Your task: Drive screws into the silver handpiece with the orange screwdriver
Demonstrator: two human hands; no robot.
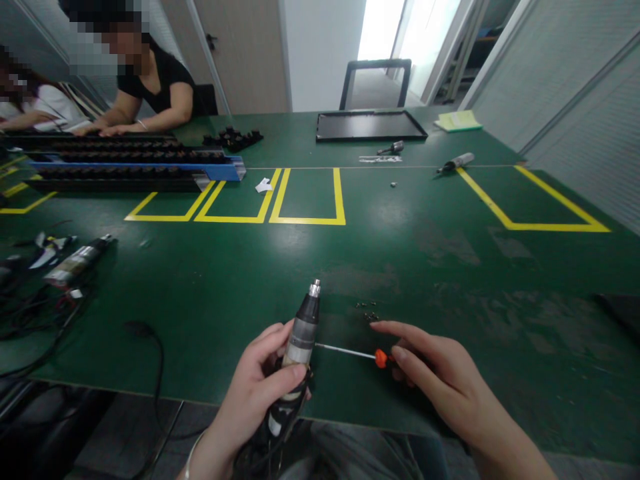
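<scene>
My left hand (266, 380) is wrapped round an electric screwdriver (303, 331), which tilts with its silver nose pointing up and away from me. In my right hand (434, 368) is a screwdriver with an orange handle (381, 359), gripped between thumb and curled fingers. Its thin metal shaft (347, 351) points left, and the tip meets the side of the electric screwdriver's grey body. My right index finger stretches out beside several small screws (371, 317) lying on the green table (225, 280). The lower end of the electric screwdriver is partly hidden by my left hand.
Another electric screwdriver (80, 262) lies among cables at the left. Long black and blue rails (135, 167) lie at the back left, before a person (155, 93). A black-framed panel (371, 125) and a grey tool (456, 163) lie farther back. Yellow tape (307, 221) marks the table.
</scene>
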